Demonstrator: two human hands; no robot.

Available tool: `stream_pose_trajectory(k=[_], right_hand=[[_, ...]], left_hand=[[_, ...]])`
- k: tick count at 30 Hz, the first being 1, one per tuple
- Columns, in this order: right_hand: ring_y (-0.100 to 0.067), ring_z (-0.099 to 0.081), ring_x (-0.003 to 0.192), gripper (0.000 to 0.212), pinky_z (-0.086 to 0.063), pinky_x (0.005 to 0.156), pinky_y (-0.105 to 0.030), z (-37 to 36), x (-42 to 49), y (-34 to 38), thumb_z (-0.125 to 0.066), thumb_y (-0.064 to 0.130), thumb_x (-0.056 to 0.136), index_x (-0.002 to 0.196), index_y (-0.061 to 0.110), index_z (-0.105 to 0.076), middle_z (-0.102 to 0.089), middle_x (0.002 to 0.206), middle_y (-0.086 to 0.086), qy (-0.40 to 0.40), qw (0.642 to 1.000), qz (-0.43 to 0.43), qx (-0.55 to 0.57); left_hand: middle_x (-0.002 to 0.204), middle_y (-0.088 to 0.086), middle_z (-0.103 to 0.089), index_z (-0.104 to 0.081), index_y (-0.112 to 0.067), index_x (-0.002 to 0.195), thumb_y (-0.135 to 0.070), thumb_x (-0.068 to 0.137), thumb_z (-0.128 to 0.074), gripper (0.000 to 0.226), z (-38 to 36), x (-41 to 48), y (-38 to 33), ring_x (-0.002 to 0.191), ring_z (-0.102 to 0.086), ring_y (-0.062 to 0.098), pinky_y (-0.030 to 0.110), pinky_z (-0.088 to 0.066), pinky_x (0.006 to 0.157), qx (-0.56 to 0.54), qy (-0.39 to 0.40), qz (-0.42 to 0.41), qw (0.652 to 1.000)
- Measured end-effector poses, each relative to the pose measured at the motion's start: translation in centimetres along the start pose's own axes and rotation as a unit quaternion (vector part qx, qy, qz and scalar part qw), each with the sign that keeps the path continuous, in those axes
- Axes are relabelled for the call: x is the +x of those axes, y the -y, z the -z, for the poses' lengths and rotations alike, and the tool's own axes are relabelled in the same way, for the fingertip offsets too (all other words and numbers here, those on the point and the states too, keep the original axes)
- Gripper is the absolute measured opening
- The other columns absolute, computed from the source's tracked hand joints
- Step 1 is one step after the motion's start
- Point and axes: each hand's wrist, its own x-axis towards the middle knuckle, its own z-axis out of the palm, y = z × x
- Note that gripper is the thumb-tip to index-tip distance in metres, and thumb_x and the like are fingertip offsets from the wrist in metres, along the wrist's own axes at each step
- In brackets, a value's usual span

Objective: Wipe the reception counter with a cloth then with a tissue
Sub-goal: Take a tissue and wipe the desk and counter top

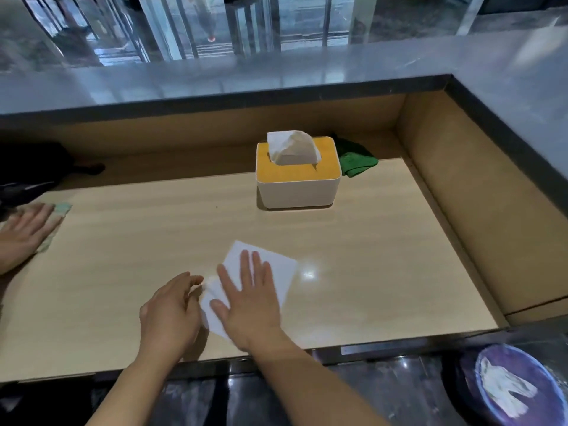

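Now one tissue under right hand, fingers flat; left hand curled, grip unclear.

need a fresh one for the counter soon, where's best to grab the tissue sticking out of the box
Pinch the tissue by its raised peak, coming straight down from above. It stands upright out of the slot in the top of the tissue box and is free all round, so an upward pull should slide it out cleanly.
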Motion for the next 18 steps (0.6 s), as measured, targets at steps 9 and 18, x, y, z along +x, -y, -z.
stream_pose_trajectory(k=[9,18], right_hand=[[-0.017,0.03,0.142,0.073,0.014,0.118,-0.037,1.2,-3.3,-6.9,0.016,0.064,0.081,0.147,0.032,0.019,0.03,0.153,0.001,-0.006,0.999,-0.032,0.004],[-0.024,0.01,0.148,0.069,-0.002,0.12,-0.041,4.1,-10.8,-23.3,-0.007,0.052,0.097,0.153,0.016,0.009,0.009,0.161,-0.012,-0.068,0.94,-0.335,-0.018]], left_hand=[[0.143,0.009,-0.049,-0.056,-0.013,0.132,-0.012,0.089,-0.058,0.043,-1.0,-0.2,2.0,0.131,-0.046,0.027,0.038,-0.033,0.105,0.064,0.061,-0.029,0.996],[0.157,-0.009,-0.022,-0.032,-0.029,0.147,-0.028,0.097,-0.042,0.051,-0.7,0.1,3.2,0.145,-0.017,0.007,0.034,-0.009,0.115,0.125,0.11,-0.05,0.985]])
